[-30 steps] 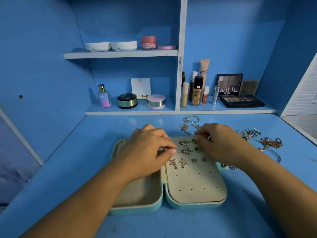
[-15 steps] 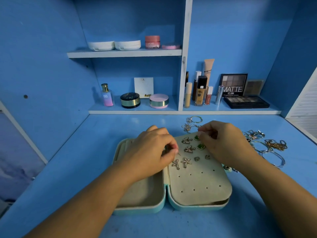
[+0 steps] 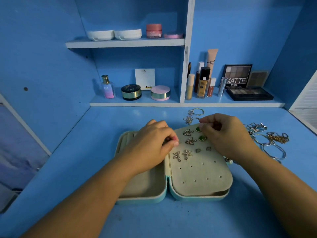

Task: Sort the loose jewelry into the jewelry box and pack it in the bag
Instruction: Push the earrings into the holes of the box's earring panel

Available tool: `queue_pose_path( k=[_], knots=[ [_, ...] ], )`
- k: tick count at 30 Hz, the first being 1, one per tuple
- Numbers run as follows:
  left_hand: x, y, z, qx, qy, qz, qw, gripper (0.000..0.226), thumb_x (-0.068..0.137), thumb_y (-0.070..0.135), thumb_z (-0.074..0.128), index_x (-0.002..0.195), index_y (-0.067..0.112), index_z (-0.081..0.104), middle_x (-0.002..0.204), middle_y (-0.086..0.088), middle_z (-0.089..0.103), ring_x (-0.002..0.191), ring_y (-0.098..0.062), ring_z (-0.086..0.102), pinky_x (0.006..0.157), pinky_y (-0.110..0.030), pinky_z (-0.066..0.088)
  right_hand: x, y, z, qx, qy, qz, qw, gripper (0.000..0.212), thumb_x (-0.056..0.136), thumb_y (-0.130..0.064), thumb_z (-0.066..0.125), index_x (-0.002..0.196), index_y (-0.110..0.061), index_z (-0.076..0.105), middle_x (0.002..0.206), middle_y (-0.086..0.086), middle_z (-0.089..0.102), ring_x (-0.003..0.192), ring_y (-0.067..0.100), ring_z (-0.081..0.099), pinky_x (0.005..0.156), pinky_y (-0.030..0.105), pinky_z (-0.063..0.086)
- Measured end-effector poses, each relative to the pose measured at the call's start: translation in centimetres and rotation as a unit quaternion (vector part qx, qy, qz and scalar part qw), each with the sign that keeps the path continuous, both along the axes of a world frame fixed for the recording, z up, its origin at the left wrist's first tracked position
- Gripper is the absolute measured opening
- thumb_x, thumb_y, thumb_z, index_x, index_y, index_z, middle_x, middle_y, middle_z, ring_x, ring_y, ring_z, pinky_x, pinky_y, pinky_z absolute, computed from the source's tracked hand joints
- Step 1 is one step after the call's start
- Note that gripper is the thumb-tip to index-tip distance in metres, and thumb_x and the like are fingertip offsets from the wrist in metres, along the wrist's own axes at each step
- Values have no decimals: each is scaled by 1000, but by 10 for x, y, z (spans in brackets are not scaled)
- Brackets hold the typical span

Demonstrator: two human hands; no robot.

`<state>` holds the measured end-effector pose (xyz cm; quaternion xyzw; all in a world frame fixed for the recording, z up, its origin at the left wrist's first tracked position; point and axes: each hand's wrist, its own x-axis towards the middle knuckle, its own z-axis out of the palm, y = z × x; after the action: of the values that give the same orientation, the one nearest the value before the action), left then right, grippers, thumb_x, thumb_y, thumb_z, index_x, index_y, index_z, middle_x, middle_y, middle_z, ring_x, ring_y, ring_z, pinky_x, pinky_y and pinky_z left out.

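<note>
Head view: the jewelry box [image 3: 142, 200] is lying open in the lower centre of the frame on the blue table [image 3: 82, 155], its teal shell spreading flat in two halves. The left half is showing a bare cream tray. The right half is carrying a cream perforated earring panel [image 3: 200, 177], with earrings sitting in its upper rows: two butterfly earrings [image 3: 187, 132], two starfish earrings [image 3: 187, 154], two small studs [image 3: 198, 150] and two green pieces.

The left hand [image 3: 151, 143] is resting over the box's hinge line at the panel's left edge, fingers curling in and thumb pressing against the forefinger; what it is holding between them, I cannot tell. The right hand [image 3: 224, 134] is reaching in from the right at the panel's top edge, fingers curled, thumb and forefinger pinching together on the upper green earring [image 3: 198, 129]. The lower green earring [image 3: 202, 138] is sitting just beside its knuckles.

Loose pieces are lying on the table outside the box: silver rings [image 3: 195, 112] just above the panel, and at the right of the frame silver bangles [image 3: 274, 150] with a gold chain [image 3: 278, 138] above them. Along the shelf in the upper half, cosmetics are standing, among them an eyeshadow palette [image 3: 249, 94].
</note>
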<state>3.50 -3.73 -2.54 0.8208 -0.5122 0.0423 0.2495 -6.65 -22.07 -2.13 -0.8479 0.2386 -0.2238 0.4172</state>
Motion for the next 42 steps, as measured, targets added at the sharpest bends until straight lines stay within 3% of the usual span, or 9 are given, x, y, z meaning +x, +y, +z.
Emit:
queue_pose_path(
  k=[4, 12, 16, 24, 28, 34, 37, 39, 42],
  knots=[
    [1, 1, 1, 5, -14, 24, 1000, 13, 96, 30, 55, 98, 22, 66, 99, 10, 55, 99, -10, 42, 75, -16, 28, 0, -1, 0, 12, -10, 4, 1000, 8, 89, -24, 62, 95, -25, 67, 70, -7, 59, 57, 4, 50, 47, 7, 36],
    [4, 1, 0, 32, -85, -5, 996, 19, 98, 28, 51, 93, 19, 67, 97, 4, 57, 98, -20, 44, 81, -42, 42, 0, 0, -1, 14, -16, 8, 1000, 7, 89, -23, 63, 95, -24, 66, 72, -5, 61, 60, 7, 53, 48, 5, 39],
    [6, 0, -5, -14, -160, -16, 987, 12, 84, 25, 58, 75, 22, 66, 79, 5, 58, 85, -14, 37, 63, -35, 35, 0, 0, -1, 15, -21, 9, 1000, 8, 89, -22, 63, 95, -24, 67, 72, -4, 61, 59, 6, 52, 47, 4, 38],
    [-2, -2, -1, 4, -162, -2, 987, 14, 85, 27, 59, 76, 20, 66, 79, 4, 56, 90, -15, 34, 71, -40, 39, 0, 3, 1, 21, -34, 7, 999, 8, 89, -21, 62, 95, -24, 67, 70, -4, 59, 58, 7, 50, 46, 5, 38],
    [-6, 0, 4, 43, -136, 4, 990, 16, 97, 28, 55, 93, 19, 67, 95, 5, 53, 103, -14, 29, 87, -36, 27, 1, 3, 1, 21, -33, 5, 999, 8, 89, -21, 62, 95, -25, 67, 70, -5, 58, 59, 6, 51, 47, 4, 38],
    [-11, 0, 11, 81, -122, 27, 989, 23, 102, 36, 38, 106, 29, 59, 104, 14, 41, 114, -9, 22, 91, -27, 20, 0, 5, 2, 35, -40, 2, 999, 9, 89, -20, 62, 94, -26, 66, 71, -5, 59, 61, 8, 54, 47, 5, 40],
    [-7, -2, 8, 58, -151, 11, 987, 19, 99, 35, 47, 92, 28, 64, 93, 14, 46, 104, -10, 29, 91, -36, 31, 0, 6, 3, 48, -54, -1, 997, 11, 90, -18, 61, 95, -26, 67, 73, -3, 61, 63, 10, 56, 47, 7, 42],
    [-2, -3, 4, 9, -158, 12, 987, 15, 86, 37, 60, 78, 27, 68, 81, 14, 52, 94, -12, 36, 78, -40, 39, -1, 8, 4, 73, -65, -1, 995, 12, 90, -17, 61, 94, -26, 67, 78, 1, 66, 67, 12, 60, 48, 9, 44],
    [1, -4, 1, -22, -61, 8, 998, 12, 82, 38, 71, 81, 25, 71, 78, 19, 47, 92, -9, 41, 83, -34, 34, -1, 9, 6, 108, -86, 3, 990, 14, 90, -15, 60, 93, -27, 68, 82, 2, 68, 70, 13, 63, 51, 11, 47]
  ],
)
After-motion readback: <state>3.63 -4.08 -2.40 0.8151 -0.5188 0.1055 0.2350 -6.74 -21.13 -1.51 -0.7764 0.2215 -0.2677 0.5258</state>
